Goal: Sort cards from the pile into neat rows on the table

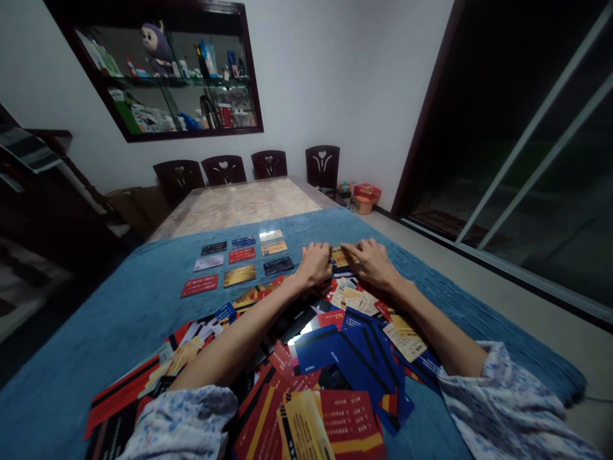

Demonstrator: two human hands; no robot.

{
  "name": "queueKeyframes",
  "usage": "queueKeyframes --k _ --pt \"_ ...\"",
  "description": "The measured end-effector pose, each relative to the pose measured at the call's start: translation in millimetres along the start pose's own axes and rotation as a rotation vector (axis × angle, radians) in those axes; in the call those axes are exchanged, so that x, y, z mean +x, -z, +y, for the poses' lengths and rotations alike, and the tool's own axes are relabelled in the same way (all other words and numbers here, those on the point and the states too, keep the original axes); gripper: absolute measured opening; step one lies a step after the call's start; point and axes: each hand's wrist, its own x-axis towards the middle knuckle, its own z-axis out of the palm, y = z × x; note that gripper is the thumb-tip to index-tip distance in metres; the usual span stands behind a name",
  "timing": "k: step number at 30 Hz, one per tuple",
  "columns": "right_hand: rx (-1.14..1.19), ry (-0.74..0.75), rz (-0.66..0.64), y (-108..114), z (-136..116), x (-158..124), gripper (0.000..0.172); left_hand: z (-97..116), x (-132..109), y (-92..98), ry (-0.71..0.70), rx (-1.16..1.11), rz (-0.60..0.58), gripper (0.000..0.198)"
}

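Observation:
A gold card (341,257) is held up at the far edge of a big heap of cards, between my two hands. My right hand (377,263) grips its right side, with the index finger reaching over its face. Curled at the card's left edge is my left hand (316,262), its fingertips partly hidden. Under my forearms lies the heap, with blue cards (313,350), red cards (347,415) and cream cards (306,425) overlapping. Left of my left hand, separate cards lie in rows, among them a red card (200,285), a gold card (240,275) and a dark card (278,266).
A blue cloth (119,300) covers the near part of the long table (244,201). Dark chairs (223,169) stand along its far end. A wall cabinet (186,76) holds bottles and a plush toy. On the right is a dark glass sliding door (527,160).

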Motion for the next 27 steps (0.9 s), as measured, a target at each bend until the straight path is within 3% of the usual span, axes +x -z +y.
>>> queueKeyframes --k 5,16,27 --pt "-0.028 0.006 -0.009 10 -5 8 0.051 -6 -6 12.9 -0.028 0.037 0.005 0.040" --pt "-0.045 0.074 -0.241 44 -38 51 0.047 -45 -17 38.5 0.038 0.074 -0.015 0.030" --pt "0.131 0.162 -0.435 34 -73 115 0.025 -100 -19 51.1 0.221 0.067 -0.065 0.026"
